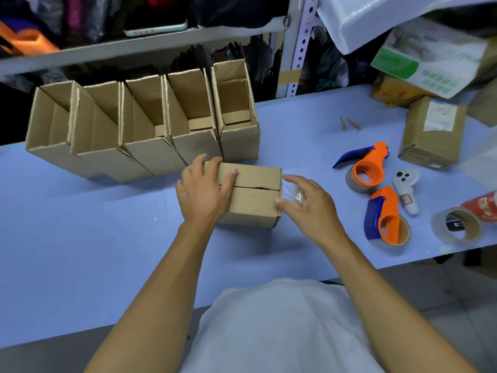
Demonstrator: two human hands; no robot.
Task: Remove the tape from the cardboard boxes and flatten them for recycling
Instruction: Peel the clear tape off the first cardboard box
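A blue desk [80, 238] is carrying everything, with a metal shelf [139, 41] running behind it. Along the desk's far side, five open boxes [145, 122] are standing in a row, touching one another, their flaps up. Just in front of the row's right end, a closed box [252, 200] is lying on the desk, a seam running across its top from left to right.

The left hand [204, 192] is resting on the box's left end, fingers curling over the far edge and the thumb lying on top near the seam. The right hand [306, 203] is hovering at the box's right end, fingers loosely spread, with a crumpled wad of clear tape [293, 193] sitting in its palm; the thumb is touching the box's right edge.

To the right, well apart from the box, two orange-and-blue dispensers [368, 168] are lying near each other, a white controller [406, 189] is lying beside them, and a tape roll [457, 224] is sitting by the desk's near edge. Further back, a sealed parcel [430, 130] is standing under a pile of other packages [427, 60].
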